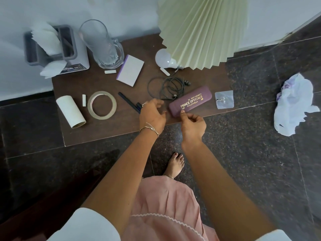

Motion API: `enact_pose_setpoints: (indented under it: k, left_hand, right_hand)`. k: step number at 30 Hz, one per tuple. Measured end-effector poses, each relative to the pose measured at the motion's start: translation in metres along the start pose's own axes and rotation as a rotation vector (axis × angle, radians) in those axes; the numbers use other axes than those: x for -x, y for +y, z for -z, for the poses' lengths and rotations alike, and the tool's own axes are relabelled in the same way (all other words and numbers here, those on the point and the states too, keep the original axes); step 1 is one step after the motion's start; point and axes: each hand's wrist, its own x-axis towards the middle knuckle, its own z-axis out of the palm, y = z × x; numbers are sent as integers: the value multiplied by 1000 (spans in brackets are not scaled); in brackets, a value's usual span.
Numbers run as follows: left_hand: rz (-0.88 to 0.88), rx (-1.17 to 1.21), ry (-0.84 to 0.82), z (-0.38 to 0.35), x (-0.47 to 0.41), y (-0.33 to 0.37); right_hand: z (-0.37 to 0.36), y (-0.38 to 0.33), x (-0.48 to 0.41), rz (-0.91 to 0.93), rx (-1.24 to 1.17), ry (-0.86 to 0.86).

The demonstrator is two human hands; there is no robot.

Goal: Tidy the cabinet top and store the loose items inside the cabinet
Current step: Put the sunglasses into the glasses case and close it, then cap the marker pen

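Hiding the lamp's base, the pleated pale-green lampshade (199,30) is itself cut off by the top edge, and it covers the screw end of the white bulb (165,59) lying beside it. The left hand (152,113) masks the near ends of 2 dark pens (129,102); its fingers are loosely curled over them and I cannot tell whether they grip anything. The right hand (192,126) has thumb and fingertips pinched together at the near end of the purple glasses case (190,100), touching it but not wrapped around it. Gold lettering on the case reads "PRINCE OPTICALS", "ROURKELA" and a phone number too small to trust. The label on the grey holder (52,47) stuffed with white paper is blurred. A small clear bag (224,101) holds 2 tiny metal bits, too small to name.

All the loose things lie on the dark brown surface (107,129), the cabinet top: a tangle of black earphones (169,88), a tape roll (102,105), a cardboard tube (70,111), a notepad (130,70), a tall glass vase (102,44) and 3 short white chalk-like sticks. Around it spreads dark speckled stone floor, with a crumpled plastic bag (293,105) well apart at right, and a pale wall behind.
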Motion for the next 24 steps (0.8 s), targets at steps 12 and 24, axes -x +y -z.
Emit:
enact_pose_setpoints:
  k: [12,24]
  left_hand:
    - [-329,-763,83,81,-22,-60]
    - [-717,-984,-84,99,-65,-60]
  right_hand:
    - [-47,13,48,611,773,-276]
    - [-84,11,42,834,1108,-207]
